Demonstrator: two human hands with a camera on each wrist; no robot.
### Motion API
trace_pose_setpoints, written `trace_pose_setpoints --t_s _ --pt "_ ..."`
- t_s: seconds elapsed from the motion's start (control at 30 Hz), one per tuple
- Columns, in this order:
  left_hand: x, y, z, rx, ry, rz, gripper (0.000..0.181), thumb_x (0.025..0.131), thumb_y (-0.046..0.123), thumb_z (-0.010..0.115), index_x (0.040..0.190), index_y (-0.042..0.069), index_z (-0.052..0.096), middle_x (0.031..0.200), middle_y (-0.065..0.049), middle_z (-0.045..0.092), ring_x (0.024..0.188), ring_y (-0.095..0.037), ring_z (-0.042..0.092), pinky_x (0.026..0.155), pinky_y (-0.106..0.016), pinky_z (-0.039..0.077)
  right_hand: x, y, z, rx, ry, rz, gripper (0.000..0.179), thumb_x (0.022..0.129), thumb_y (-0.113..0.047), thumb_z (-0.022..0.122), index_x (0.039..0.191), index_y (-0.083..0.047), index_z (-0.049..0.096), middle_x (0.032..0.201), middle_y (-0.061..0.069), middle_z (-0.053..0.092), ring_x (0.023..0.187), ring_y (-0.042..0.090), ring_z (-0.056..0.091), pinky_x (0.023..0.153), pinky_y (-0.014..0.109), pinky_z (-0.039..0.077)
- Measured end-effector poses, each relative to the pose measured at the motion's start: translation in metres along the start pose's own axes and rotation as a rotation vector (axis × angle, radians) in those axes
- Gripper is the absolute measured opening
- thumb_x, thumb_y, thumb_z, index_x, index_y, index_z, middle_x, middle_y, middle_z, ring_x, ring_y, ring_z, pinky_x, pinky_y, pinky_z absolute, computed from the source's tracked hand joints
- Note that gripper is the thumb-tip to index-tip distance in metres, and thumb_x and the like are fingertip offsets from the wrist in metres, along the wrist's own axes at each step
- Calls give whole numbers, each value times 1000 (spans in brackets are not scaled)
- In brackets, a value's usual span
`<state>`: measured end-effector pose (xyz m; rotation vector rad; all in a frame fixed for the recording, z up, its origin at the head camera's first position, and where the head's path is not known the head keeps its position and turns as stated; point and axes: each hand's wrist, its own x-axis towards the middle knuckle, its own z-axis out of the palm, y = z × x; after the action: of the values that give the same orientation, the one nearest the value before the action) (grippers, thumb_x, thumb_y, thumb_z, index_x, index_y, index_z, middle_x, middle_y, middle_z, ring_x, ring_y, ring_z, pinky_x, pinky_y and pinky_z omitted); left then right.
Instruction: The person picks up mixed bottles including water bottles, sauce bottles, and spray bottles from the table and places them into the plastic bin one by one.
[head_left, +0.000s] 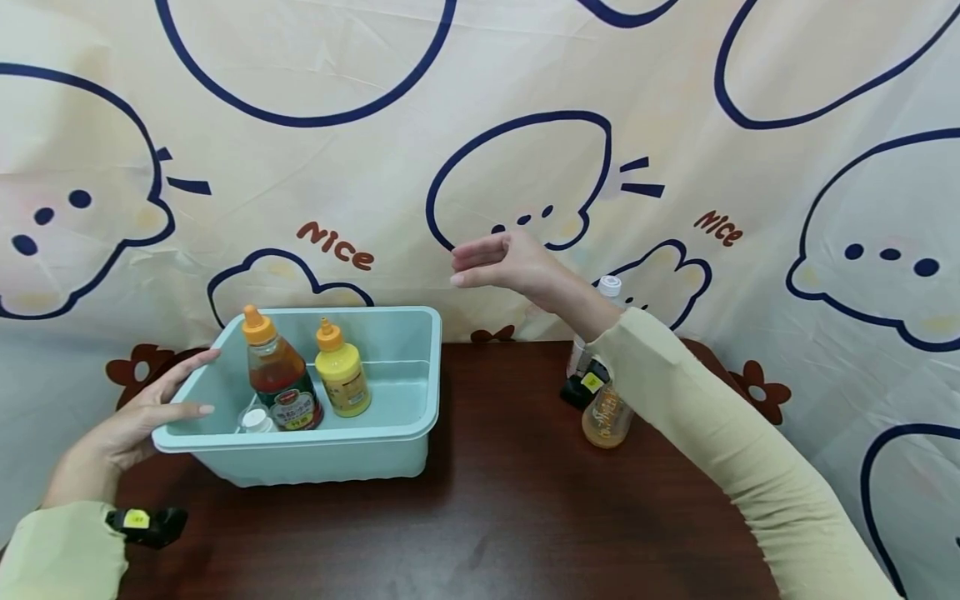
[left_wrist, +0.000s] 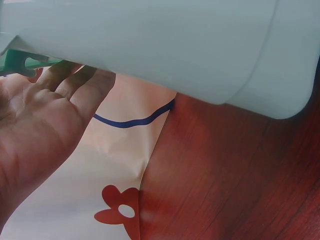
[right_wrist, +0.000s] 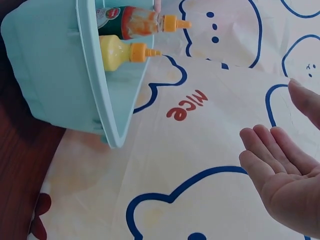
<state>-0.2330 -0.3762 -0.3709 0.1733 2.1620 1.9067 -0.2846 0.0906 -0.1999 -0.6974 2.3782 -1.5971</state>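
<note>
A light blue plastic bin [head_left: 315, 458] stands on the table. My left hand [head_left: 142, 412] grips its left rim, thumb on top; in the left wrist view, the fingers of that hand [left_wrist: 47, 107] reach up under the edge. Inside the bin are a red sauce squeeze bottle [head_left: 288, 383] with an orange nozzle cap, a yellow squeeze bottle [head_left: 343, 379], and a white-capped item [head_left: 257, 419], mostly hidden by the wall. My right hand [head_left: 510, 262] is raised in the air right of the bin, fingers straight, holding nothing; the right wrist view shows its palm [right_wrist: 287, 185].
Behind my right forearm, a clear bottle [head_left: 609, 287] with a white cap and a bottle with amber liquid [head_left: 606, 421] stand on the dark brown table [head_left: 495, 500], partly hidden. A printed cloth [head_left: 390, 183] with cartoon outlines hangs behind the table.
</note>
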Motion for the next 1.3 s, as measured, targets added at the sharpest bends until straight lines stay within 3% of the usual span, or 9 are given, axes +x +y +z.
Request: trace_pose_setpoints --t_s 0.23,0.43,0.63,0.83,1.3 --pt "0 0 -1 -18 -13 12 69 89 -1 49 137 43 28 133 -1 19 84 -14 61 65 -39 55 -8 4 -13 8 21 -6 42 79 -10 68 119 0 57 116 15 60 104 20 59 94 33 43" --pt "0 -1 0 -13 -12 6 69 89 0 49 137 44 28 137 -5 14 83 -15 61 65 -39 55 -15 9 -24 17 42 16 43 80 -10 68 120 -1 56 116 13 60 105 20 58 95 34 43" --pt "0 0 -1 -5 -18 19 67 89 0 49 137 42 28 122 5 27 83 -16 61 64 -40 55 -23 9 -37 56 89 72 41 81 -9 67 121 -1 56 116 13 60 103 18 59 95 34 42" --pt "0 1 -1 -5 -23 25 66 89 0 48 136 42 29 116 9 29 83 -14 61 64 -40 55 -29 8 -47 103 103 79 43 82 -6 65 122 3 54 115 14 61 101 16 60 96 36 41" --pt "0 1 -2 -11 -28 33 67 89 0 49 136 42 29 119 9 28 84 -13 61 65 -39 55 -54 18 -76 205 161 144 48 81 -7 67 124 5 49 104 3 65 105 16 58 92 25 43"
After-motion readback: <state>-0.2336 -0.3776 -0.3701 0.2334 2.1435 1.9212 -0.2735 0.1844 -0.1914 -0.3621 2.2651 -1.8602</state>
